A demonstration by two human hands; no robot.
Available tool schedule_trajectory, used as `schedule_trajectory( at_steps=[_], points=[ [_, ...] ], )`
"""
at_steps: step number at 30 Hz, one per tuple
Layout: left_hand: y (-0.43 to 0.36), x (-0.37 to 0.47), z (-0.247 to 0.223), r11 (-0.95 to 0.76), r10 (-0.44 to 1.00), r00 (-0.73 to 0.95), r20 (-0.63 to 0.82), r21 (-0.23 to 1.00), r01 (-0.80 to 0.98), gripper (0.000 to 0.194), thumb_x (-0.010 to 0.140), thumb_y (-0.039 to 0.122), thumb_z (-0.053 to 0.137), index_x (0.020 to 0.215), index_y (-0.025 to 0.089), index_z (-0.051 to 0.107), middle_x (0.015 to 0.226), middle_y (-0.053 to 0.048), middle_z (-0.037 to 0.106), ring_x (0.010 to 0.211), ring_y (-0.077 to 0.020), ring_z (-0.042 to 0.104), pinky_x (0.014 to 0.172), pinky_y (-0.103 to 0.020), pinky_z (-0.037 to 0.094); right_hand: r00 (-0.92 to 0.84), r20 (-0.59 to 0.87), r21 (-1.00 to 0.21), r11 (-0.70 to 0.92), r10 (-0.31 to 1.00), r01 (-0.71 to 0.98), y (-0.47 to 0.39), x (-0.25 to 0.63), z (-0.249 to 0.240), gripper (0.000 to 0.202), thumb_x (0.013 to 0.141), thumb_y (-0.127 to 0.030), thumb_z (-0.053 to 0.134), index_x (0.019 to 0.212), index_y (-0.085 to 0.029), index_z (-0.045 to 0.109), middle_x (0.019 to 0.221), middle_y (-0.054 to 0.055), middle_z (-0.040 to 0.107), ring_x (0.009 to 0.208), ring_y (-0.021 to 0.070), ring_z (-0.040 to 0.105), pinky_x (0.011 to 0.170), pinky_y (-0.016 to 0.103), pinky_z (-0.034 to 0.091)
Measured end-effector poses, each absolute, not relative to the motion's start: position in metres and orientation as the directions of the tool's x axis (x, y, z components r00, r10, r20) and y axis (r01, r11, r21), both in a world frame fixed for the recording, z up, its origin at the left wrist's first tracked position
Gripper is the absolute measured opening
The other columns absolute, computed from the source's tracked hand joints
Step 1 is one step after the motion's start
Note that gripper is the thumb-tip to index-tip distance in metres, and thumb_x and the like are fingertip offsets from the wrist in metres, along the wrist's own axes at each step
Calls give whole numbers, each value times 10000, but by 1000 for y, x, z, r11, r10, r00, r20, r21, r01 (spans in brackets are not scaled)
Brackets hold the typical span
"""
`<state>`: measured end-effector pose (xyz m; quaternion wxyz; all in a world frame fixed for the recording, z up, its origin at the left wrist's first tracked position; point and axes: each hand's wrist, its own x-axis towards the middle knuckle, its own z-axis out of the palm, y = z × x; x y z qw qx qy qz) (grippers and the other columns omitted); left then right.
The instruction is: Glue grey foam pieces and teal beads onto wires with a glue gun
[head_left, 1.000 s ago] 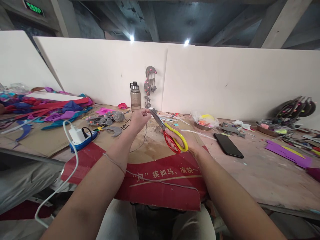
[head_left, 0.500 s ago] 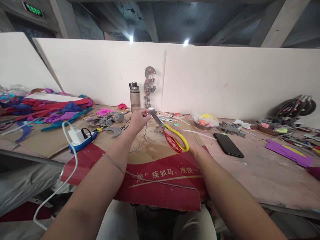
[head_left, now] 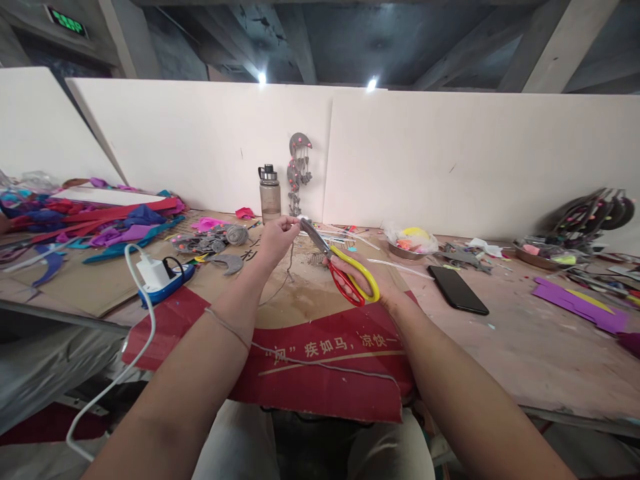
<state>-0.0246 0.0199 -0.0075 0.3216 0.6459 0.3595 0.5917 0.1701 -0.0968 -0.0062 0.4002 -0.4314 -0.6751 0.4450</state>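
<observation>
My right hand point(head_left: 353, 270) is closed on the scissors point(head_left: 370, 283), which have one yellow and one red handle. Their blades point up and left, with the tips at the fingertips of my left hand point(head_left: 277, 241). That hand is pinched around the end of a thin grey yarn point(head_left: 291, 267), which hangs below the fingers. More of the yarn lies over my left forearm and across the red part of the cardboard point(head_left: 325, 393). The two hands are above the brown part of the cardboard.
A power strip point(head_left: 173, 283) with a white plug, a grey yarn ball point(head_left: 237, 234) and coloured fabric point(head_left: 125, 223) are at the left. A bottle point(head_left: 271, 200) stands by the white panel. A black phone point(head_left: 457, 290) and purple sheet point(head_left: 580, 305) lie at the right.
The hanging yarn below my left hand has shifted slightly and looks more bunched. My hands and the scissors have barely moved.
</observation>
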Motion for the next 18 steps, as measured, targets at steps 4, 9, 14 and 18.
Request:
schedule_trajectory(
  at_steps=[4,9,14,18],
  points=[
    [16,-23,-5,-548,837,53,545,833,78,203,691,300,649,823,145,654,530,56,456,456,-61,325,453,-203,214,-355,159,-958,231,921,168,-92,173,-12,388,893,-582,453,1017,-220,522,465,-93,444,322,78,385,338,183,329],
    [13,-21,-3,-573,820,62,569,815,88,217,670,286,670,820,132,638,538,53,467,477,-61,339,465,-202,210,-349,102,-974,164,932,153,-86,174,-17,446,853,-642,476,1015,-228,509,480,-103,444,304,78,377,309,184,327],
    [13,-21,-4,-578,816,70,574,812,86,219,679,285,667,828,127,645,546,51,464,475,-56,329,461,-202,199,-346,177,-953,248,922,173,-88,173,-15,402,889,-599,449,993,-217,520,486,-93,457,319,84,405,323,191,352],
    [14,-21,-6,-546,836,86,541,837,41,246,673,307,686,835,126,653,527,65,432,448,-44,295,445,-200,177,-348,211,-935,293,913,202,-92,170,-11,375,911,-558,430,988,-202,517,479,-92,444,308,89,395,300,195,328]
  ],
)
